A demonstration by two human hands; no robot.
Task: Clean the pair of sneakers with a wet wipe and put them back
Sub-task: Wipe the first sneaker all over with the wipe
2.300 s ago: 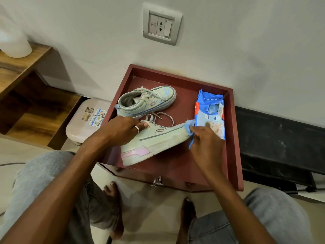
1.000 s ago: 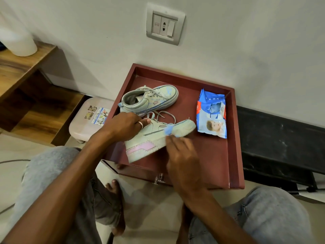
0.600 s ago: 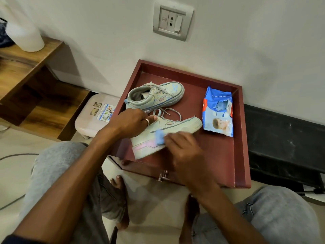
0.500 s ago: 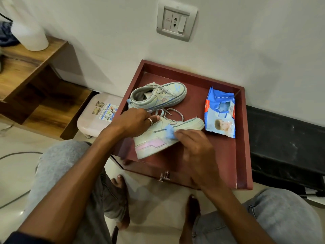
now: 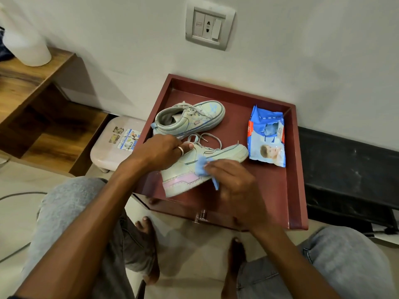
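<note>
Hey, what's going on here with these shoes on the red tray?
A seated person is cleaning the nearer pale green sneaker on the dark red wooden tray. The left hand grips it near the laces, while the right hand holds a blue wet wipe against its side. The second pale green sneaker stands upright behind, untouched, and the opened blue wipes pack lies on the tray's right.

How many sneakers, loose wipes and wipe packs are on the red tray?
Sneakers: 2
Wipe: 1
Pack: 1
Total: 4
</note>
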